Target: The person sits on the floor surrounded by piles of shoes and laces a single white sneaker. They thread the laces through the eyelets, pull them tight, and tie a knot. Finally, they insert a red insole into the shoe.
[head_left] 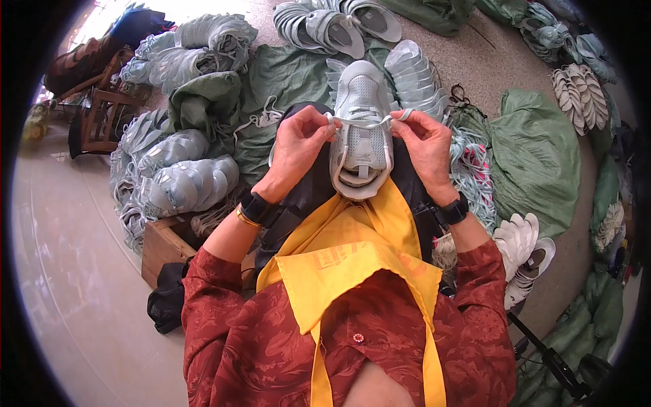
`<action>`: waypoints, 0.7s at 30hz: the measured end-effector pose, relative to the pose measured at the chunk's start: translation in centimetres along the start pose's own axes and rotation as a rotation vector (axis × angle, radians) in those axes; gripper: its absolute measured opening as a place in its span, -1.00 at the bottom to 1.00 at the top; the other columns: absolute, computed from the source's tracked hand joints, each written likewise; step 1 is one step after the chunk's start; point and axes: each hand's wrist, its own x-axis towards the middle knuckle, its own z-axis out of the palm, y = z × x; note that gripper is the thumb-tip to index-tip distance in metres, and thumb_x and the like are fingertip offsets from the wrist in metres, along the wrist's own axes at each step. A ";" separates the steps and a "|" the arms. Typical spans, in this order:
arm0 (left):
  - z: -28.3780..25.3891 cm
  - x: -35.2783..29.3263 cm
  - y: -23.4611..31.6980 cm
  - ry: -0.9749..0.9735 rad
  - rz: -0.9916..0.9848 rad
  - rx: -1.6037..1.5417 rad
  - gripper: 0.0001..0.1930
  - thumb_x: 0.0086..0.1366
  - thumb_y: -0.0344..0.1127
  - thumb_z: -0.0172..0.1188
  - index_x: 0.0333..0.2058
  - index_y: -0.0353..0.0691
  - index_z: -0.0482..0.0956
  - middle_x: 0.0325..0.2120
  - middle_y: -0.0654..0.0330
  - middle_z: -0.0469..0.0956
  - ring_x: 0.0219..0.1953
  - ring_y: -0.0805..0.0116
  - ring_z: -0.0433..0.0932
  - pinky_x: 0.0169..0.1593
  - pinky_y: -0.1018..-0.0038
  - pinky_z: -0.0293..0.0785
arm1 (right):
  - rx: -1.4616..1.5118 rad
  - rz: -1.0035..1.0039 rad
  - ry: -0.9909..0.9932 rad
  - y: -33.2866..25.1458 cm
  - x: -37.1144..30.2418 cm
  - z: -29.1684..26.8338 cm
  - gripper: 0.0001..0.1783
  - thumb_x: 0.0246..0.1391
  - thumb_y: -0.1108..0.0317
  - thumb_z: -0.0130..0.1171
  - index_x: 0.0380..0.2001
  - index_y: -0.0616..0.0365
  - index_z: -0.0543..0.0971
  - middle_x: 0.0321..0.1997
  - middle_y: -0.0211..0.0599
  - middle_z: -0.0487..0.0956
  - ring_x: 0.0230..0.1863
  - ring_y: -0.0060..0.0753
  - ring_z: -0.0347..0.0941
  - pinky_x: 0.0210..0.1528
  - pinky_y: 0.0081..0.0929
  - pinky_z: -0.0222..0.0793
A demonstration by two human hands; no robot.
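Note:
A pale grey-green shoe upper (365, 91) lies across my lap, its toe pointing away from me and its heel opening close to the apron. A light shoelace (363, 124) runs crosswise over it, between both hands. On the left side of the shoe, my left hand (298, 144) pinches the lace between thumb and forefinger. My right hand (427, 144) pinches it on the other side, with a short lace end sticking up past the fingers. The lace looks fairly taut between them. More lace runs down both sides of the shoe's tongue (361, 150).
Nested stacks of shoe uppers (193, 184) lie at the left, with more stacks (332, 30) beyond my knees. Green sacks (536, 163) spread on the right and far side. A wooden box (166, 251) stands by my left elbow; white uppers (519, 244) lie near my right elbow.

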 end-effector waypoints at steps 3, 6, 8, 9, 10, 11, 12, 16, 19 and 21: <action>0.1 0.0 -0.1 -0.001 0.016 -0.018 -0.92 0.46 -0.42 0.24 -0.26 -0.30 0.59 -0.16 0.19 0.72 -0.16 0.58 0.61 -0.03 0.58 0.56 | -0.001 -0.037 0.016 0.7 -0.1 0.2 -0.88 0.20 0.54 0.33 -0.19 0.30 0.71 -0.21 -0.35 0.76 -0.24 -0.61 0.66 -0.12 -0.59 0.60; 0.2 -0.1 -0.2 -0.005 0.035 -0.082 -0.93 0.46 -0.44 0.23 -0.25 -0.31 0.58 -0.15 0.18 0.71 -0.16 0.56 0.62 -0.01 0.56 0.57 | -0.095 -0.102 0.010 0.8 -0.3 0.4 -0.89 0.20 0.55 0.33 -0.21 0.28 0.70 -0.22 -0.37 0.75 -0.23 -0.62 0.65 -0.11 -0.60 0.59; 0.0 -0.2 -0.2 -0.012 0.040 -0.079 -0.94 0.46 -0.45 0.22 -0.24 -0.31 0.58 -0.15 0.18 0.71 -0.15 0.55 0.62 0.00 0.55 0.58 | -0.187 -0.075 -0.053 0.3 -0.6 0.0 -0.89 0.21 0.58 0.31 -0.19 0.27 0.69 -0.19 -0.39 0.73 -0.20 -0.63 0.64 -0.05 -0.60 0.60; 0.0 -0.2 -0.2 -0.016 0.043 -0.077 -0.94 0.46 -0.46 0.21 -0.24 -0.31 0.58 -0.14 0.17 0.71 -0.15 0.54 0.62 0.01 0.54 0.59 | -0.187 -0.075 -0.052 0.2 -0.6 0.0 -0.91 0.20 0.56 0.33 -0.22 0.27 0.69 -0.23 -0.40 0.73 -0.23 -0.63 0.64 -0.10 -0.62 0.57; 0.0 -0.3 -0.2 -0.011 0.045 -0.080 -0.95 0.46 -0.46 0.21 -0.24 -0.31 0.58 -0.14 0.17 0.70 -0.15 0.54 0.62 0.01 0.54 0.59 | -0.186 -0.078 -0.052 0.1 -0.6 0.1 -0.91 0.18 0.55 0.35 -0.24 0.27 0.69 -0.27 -0.41 0.74 -0.27 -0.64 0.64 -0.15 -0.64 0.55; 0.1 -0.3 -0.1 -0.007 0.046 -0.084 -0.95 0.46 -0.47 0.21 -0.24 -0.31 0.57 -0.14 0.17 0.70 -0.15 0.53 0.63 0.01 0.54 0.59 | -0.184 -0.081 -0.052 0.1 -0.5 0.1 -0.92 0.16 0.53 0.37 -0.26 0.27 0.69 -0.30 -0.42 0.74 -0.30 -0.64 0.64 -0.21 -0.67 0.52; 0.2 -0.3 -0.1 -0.001 0.048 -0.087 -0.95 0.46 -0.47 0.20 -0.24 -0.31 0.57 -0.14 0.17 0.70 -0.14 0.53 0.63 0.02 0.54 0.59 | -0.152 -0.037 -0.061 0.0 -0.4 0.1 -0.91 0.16 0.53 0.37 -0.27 0.27 0.68 -0.32 -0.43 0.73 -0.31 -0.65 0.63 -0.22 -0.66 0.52; 0.6 -0.2 -0.2 0.033 0.044 -0.116 -0.94 0.45 -0.48 0.21 -0.26 -0.30 0.55 -0.14 0.15 0.70 -0.15 0.52 0.63 0.02 0.53 0.59 | -0.102 0.034 -0.051 -0.3 0.1 0.1 -0.89 0.15 0.53 0.39 -0.31 0.26 0.62 -0.40 -0.46 0.68 -0.37 -0.68 0.60 -0.27 -0.65 0.52; 0.9 -0.3 -0.2 0.058 0.051 -0.164 -0.95 0.44 -0.48 0.21 -0.26 -0.30 0.55 -0.14 0.16 0.70 -0.17 0.52 0.63 0.02 0.53 0.59 | -0.128 0.016 -0.023 0.0 0.0 -0.2 -0.81 0.13 0.49 0.43 -0.38 0.23 0.56 -0.43 -0.47 0.66 -0.40 -0.69 0.58 -0.31 -0.65 0.51; 1.2 -0.2 -0.3 0.082 0.064 -0.144 -0.96 0.42 -0.52 0.20 -0.26 -0.32 0.53 -0.16 0.15 0.70 -0.19 0.52 0.64 -0.01 0.54 0.61 | -0.186 -0.004 -0.010 0.1 -0.2 -0.5 -0.79 0.11 0.47 0.45 -0.40 0.22 0.55 -0.44 -0.47 0.66 -0.42 -0.70 0.57 -0.32 -0.65 0.50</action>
